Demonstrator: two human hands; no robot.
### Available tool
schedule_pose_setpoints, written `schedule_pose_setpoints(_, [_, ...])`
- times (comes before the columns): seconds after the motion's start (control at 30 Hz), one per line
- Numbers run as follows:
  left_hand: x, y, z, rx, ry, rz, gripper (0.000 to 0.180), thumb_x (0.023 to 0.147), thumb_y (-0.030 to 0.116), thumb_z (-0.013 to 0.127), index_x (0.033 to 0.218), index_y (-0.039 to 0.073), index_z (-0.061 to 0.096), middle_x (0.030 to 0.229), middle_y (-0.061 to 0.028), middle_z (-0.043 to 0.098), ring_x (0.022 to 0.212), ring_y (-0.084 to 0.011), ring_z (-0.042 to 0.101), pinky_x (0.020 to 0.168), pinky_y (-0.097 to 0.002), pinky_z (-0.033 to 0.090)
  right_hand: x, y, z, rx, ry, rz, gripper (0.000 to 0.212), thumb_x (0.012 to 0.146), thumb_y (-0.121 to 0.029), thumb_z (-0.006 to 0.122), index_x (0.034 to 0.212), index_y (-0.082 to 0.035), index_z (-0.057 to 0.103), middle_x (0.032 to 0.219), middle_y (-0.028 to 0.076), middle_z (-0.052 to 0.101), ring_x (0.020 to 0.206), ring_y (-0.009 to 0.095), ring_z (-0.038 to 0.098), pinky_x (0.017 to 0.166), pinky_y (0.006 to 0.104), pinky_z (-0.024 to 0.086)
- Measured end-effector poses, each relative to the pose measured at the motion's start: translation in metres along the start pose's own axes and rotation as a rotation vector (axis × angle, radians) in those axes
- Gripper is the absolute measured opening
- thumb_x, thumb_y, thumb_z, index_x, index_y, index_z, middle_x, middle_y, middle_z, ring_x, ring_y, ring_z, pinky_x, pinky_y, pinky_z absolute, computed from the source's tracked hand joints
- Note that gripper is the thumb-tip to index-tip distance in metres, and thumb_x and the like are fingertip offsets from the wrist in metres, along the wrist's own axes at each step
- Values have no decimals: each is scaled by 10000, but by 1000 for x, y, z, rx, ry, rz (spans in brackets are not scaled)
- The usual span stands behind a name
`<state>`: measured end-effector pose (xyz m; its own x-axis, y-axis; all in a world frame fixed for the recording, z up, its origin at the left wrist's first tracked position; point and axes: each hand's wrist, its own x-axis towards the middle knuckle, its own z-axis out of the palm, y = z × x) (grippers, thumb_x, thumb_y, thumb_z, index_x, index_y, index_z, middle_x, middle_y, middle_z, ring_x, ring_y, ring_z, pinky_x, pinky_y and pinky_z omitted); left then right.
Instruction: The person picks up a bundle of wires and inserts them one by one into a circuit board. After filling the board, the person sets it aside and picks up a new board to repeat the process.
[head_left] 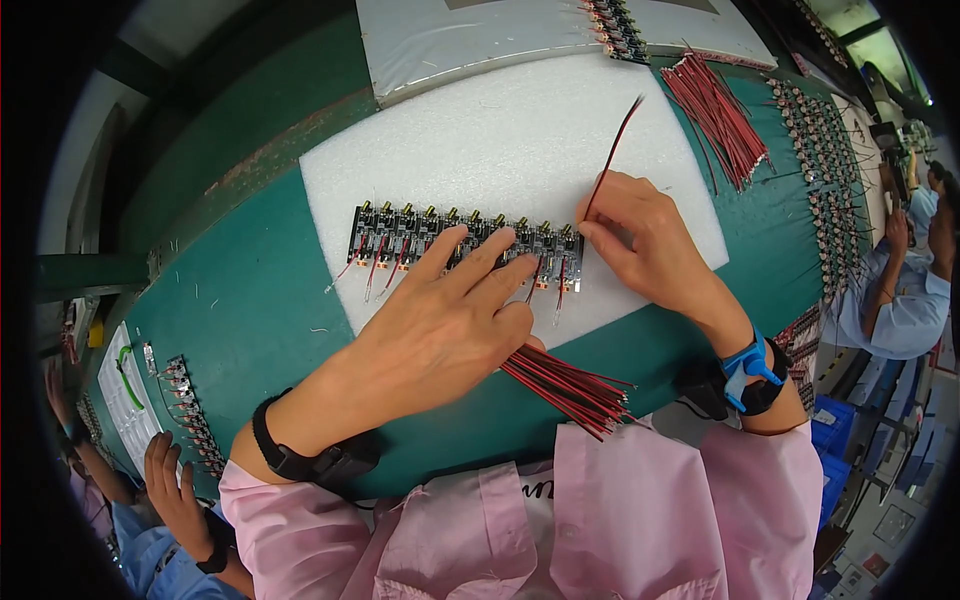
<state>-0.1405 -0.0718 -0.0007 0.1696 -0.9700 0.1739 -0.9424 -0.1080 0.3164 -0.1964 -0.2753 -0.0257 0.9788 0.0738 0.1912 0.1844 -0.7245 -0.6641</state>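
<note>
A strip of small black circuit boards (365, 232), with brass-coloured connectors along the top, lies on a white foam sheet (400, 150). Several boards have short red-and-black wires hanging from their lower edge. My left hand (435, 325) rests its fingers across the middle of the strip. From under its palm and thumb, a bundle of red and black wires (570, 388) fans out toward me; the grip itself is hidden. At the strip's right end, my right hand (640, 235) pinches a single red-and-black wire (612, 150), whose free end points up and away.
Green mat (250, 290) covers the table. Beyond the foam are a pile of red wires (715, 120) and another board strip (615, 30). Wired boards (820, 170) line the right; more boards (182, 395) lie left, near a co-worker's hand (175, 490). Another person (900, 290) sits at far right.
</note>
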Motion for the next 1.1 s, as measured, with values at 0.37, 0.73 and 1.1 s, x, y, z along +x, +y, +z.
schedule_pose_setpoints(0.37, [1,-1,-1,-21,2,-12,265,656,220,617,607,13,460,1050,-160,518,1072,-318,422,863,-453,321,1,-4,-2,-185,11,-187,114,634,9,574,729,-18,515,691,82,487,633,247,473,575,322,368])
schedule_pose_setpoints(0.73, [1,-41,-38,-1417,574,-411,200,812,189,487,671,48,482,570,4,435,540,-111,463,564,-238,418,-7,-12,-10,-403,-102,-322,130,643,-7,547,773,-14,544,735,101,507,682,251,497,627,314,414])
schedule_pose_setpoints(1.1, [71,-25,-4,-1834,778,-729,271,859,226,412,888,-25,507,762,-82,558,710,-151,553,631,-286,458,47,-29,-25,279,-120,178,85,756,-61,525,748,17,559,623,46,536,563,101,505,527,222,411])
